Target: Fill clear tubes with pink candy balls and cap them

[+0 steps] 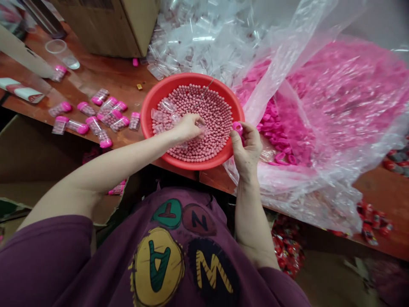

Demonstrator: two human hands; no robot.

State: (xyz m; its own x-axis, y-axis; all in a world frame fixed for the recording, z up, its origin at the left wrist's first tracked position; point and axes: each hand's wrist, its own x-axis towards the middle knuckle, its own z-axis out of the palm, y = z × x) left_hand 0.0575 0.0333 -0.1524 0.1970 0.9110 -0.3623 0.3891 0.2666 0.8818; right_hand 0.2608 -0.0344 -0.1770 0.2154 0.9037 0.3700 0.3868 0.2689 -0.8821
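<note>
A reddish-brown wooden counter (pixel 121 81) is seen from the head view, with a cardboard box (pixel 111 25) and a clear cup (pixel 60 51) stood at its far side. A red basin (pixel 179 79) is set at the near edge and is filled with small pink balls (pixel 211 111); a few empty clear tubes are lying among them on its left side. The left hand (pixel 188 127) is lowered onto the balls near the basin's middle, and its grip is pressed together around what appears to be a clear vial (pixel 202 125), mostly hidden by the fingers. The right hand (pixel 247 149) is held at the basin's right rim, with a pink cap (pixel 237 127) pinched in its grip just above the rim. Beside it, a heap of pink caps (pixel 281 128) is held in a large clear plastic bag (pixel 319 179). Empty vials (pixel 204 38) are piled behind the basin, and filled, capped vials (pixel 108 115) are scattered on the counter to its left.
</note>
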